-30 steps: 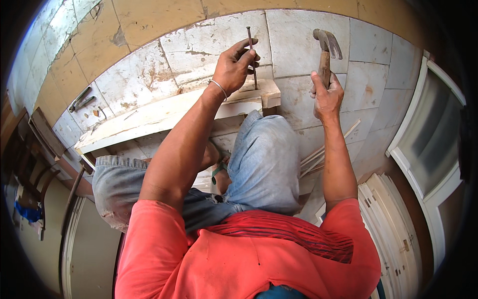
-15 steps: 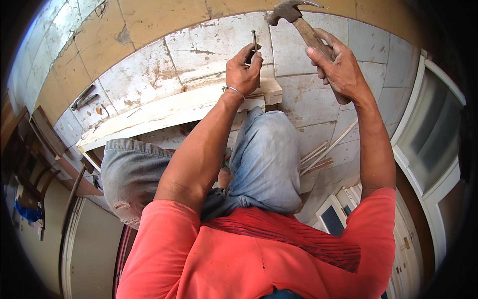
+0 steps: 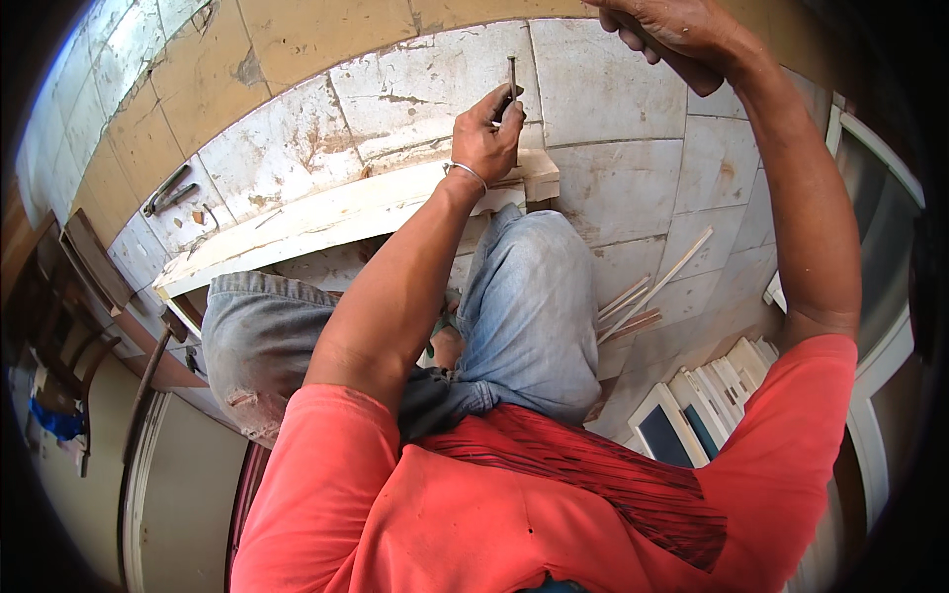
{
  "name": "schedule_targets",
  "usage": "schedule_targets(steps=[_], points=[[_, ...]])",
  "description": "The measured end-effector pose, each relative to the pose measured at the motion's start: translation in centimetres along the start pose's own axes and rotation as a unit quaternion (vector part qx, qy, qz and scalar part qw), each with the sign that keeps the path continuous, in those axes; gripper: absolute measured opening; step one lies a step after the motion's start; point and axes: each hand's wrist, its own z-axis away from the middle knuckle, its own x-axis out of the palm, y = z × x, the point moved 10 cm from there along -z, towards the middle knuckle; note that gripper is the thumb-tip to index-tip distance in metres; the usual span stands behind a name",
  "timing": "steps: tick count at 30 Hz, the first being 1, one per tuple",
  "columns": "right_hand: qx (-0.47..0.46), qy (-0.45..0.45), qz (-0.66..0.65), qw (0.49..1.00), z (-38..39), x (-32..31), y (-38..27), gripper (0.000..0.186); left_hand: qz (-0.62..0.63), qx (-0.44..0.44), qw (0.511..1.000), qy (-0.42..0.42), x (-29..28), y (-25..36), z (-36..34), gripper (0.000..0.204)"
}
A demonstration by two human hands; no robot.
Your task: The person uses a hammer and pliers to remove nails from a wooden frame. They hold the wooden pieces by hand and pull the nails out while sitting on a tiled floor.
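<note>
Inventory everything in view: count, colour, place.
Slim metal rod: 1, dark, in left hand
Straight wooden handle: 1, brown, in right hand
Long wooden beam: at least 1, pale, below left hand
Metal pincers: 1, dark, floor beyond beam's left end
Thin wooden strips: several, pale and brownish, right of centre
Rectangular framed panels: several, white, lower right
Crumpled item: 1, blue, far left
Square tiles: many, white and tan, upper half
Denim trousers: 1 pair, blue, centre
Short-sleeved shirt: 1, red, bottom
Left hand: 1, silver bracelet at wrist, centre
Right hand: 1, top right
</note>
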Motion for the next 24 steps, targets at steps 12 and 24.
schedule_targets(steps=[12, 24], points=[[0.005, 0.165, 0.351, 0.922, 1.2, 4.6, 16.3, 0.053, -0.183, -0.037, 0.981, -0.052, -2.3, 0.1, 1.2, 0.041], [0.129, 0.099, -0.414, 0.895, -8.9, 17.2, 9.6, 0.047, -0.442, -0.025, 0.896, 0.036, -8.8, 1.8, 5.8, 0.049]])
